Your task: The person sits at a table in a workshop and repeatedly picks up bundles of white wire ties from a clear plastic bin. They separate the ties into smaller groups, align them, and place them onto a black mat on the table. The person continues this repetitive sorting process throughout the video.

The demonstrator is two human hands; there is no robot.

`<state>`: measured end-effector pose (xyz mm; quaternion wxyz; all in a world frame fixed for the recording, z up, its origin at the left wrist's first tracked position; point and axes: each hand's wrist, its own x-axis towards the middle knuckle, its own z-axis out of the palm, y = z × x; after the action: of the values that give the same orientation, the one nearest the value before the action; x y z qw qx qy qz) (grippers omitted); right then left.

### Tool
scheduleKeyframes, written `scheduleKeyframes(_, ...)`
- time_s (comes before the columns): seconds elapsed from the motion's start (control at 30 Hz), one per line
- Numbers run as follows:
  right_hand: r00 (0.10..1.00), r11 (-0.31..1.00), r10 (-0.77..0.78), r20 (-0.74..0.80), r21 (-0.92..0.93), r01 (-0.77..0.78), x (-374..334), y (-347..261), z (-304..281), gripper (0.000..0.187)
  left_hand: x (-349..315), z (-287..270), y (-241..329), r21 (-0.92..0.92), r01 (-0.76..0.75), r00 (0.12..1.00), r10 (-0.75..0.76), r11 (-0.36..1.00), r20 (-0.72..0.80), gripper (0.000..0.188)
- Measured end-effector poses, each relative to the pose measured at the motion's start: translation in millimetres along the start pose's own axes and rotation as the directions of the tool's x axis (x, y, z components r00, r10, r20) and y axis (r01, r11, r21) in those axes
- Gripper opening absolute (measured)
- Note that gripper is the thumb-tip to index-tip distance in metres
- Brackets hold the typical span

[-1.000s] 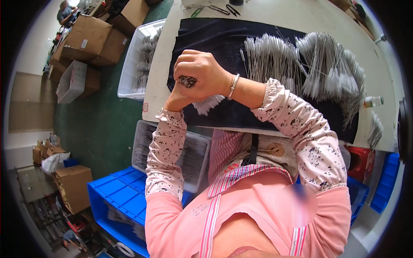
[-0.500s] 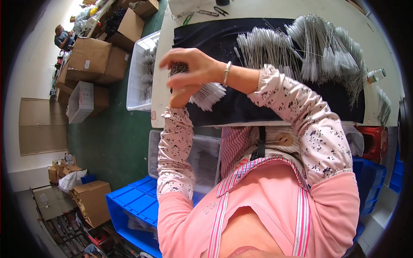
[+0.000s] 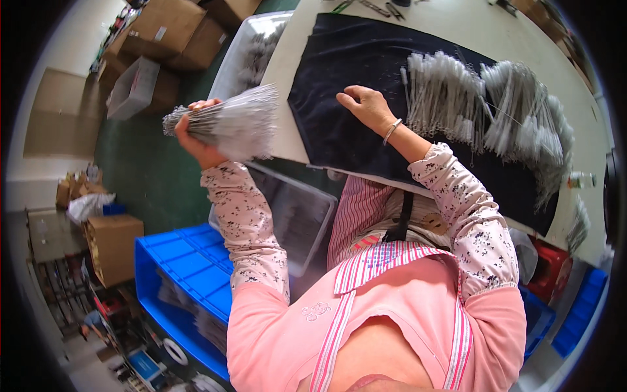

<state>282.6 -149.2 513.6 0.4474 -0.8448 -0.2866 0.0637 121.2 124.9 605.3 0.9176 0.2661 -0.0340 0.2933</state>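
My left hand (image 3: 196,142) is closed round a thick bundle of straw brushes (image 3: 247,123), with thin wire stems and white bristles. It holds them off the table's left side, bristle ends toward the table and looped wire ends pointing left. My right hand (image 3: 371,110), with a bangle on its wrist, is over the dark cloth (image 3: 339,147). Its fingers are loosely bent, the thumb stands apart, and no object shows in it. Right of that hand, a row of brushes (image 3: 441,91) lies on the cloth, with a larger heap of brushes (image 3: 522,108) beyond.
A white plastic bin (image 3: 225,68) with more brushes stands beside the table's left edge. Below are a clear lidded box (image 3: 297,212) and a blue crate (image 3: 179,255). Thread snips (image 3: 394,11) lie at the far edge; a small bottle (image 3: 581,179) is at the right.
My hands were together around the bundle over the table's left edge. Now my left hand carries it farther left, and my right hand has let go and moved right. The view has shifted.
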Motion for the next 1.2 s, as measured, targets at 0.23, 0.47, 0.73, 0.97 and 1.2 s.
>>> scheduleKeyframes(0.23,0.688,0.688,-0.663,0.295,-0.123,0.716,16,-71,79,0.039,-118,-89,63,0.08,0.221,0.868,-0.159,0.972,-0.47,0.023)
scheduleKeyframes(0.47,0.393,0.464,-0.734,0.554,-0.013,0.886,34,-93,158,0.049,-230,-264,8,0.146,0.594,0.34,-0.082,0.791,-0.937,0.019)
scheduleKeyframes(0.73,0.384,0.515,-0.766,0.516,0.135,0.846,32,-92,168,0.044,-307,-405,-107,0.053,0.956,-0.069,0.397,0.289,-0.915,0.054)
scheduleKeyframes(0.97,0.462,0.65,-0.66,0.593,0.142,0.747,36,-98,163,0.036,-281,-405,-139,-0.166,0.975,-0.201,0.274,0.147,-0.94,0.057)
scheduleKeyframes(1.2,0.478,0.622,-0.679,0.558,0.09,0.778,33,-85,171,0.036,-297,-456,-151,-0.178,0.95,-0.209,0.101,0.257,-0.973,0.062)
